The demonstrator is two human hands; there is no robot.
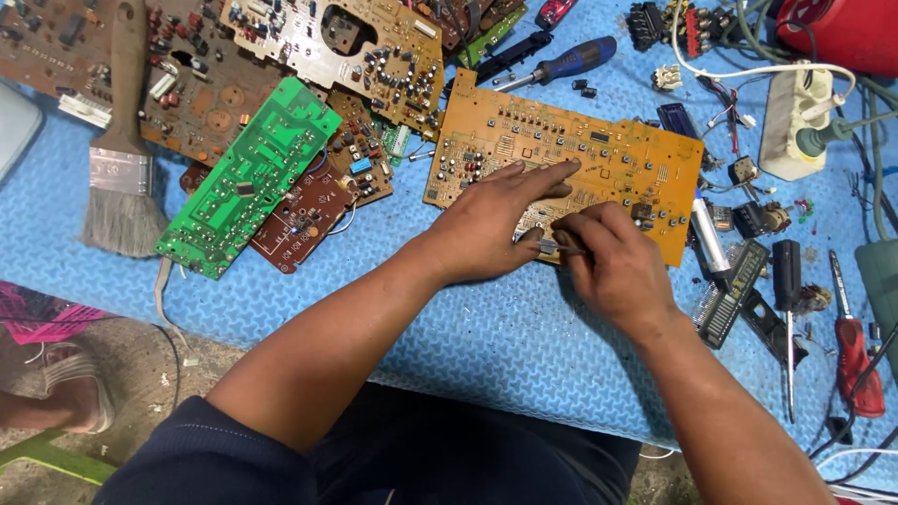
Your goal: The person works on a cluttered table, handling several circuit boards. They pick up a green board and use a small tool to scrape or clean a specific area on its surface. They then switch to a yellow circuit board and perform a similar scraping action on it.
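Two bare hands work together on the large orange rectangular circuit board (pixel 580 159), which lies flat on the blue textured foam mat (pixel 468 327) covering the tabletop, just right of centre. The left hand (pixel 491 220) lies palm-down on the board's near edge, its fingers stretched out and released, pinning the board still. The right hand (pixel 613 257) sits just beside it at the same near edge, its fingers clenched around a small grey metal tool or part (pixel 550 246); which of the two it is cannot be told, as the hand hides most of it.

The step in hand looks like working a single component at the board's near edge while the board is braced. The next move would seem to call for a steady downward hold from the left hand and a small, careful pull or twist from the right, so nearby parts are not knocked.

Left of the board lie a green rectangular circuit board (pixel 248 178) and a wooden-handled bristle brush (pixel 122 150); a blue-handled screwdriver (pixel 561 64) lies behind it.
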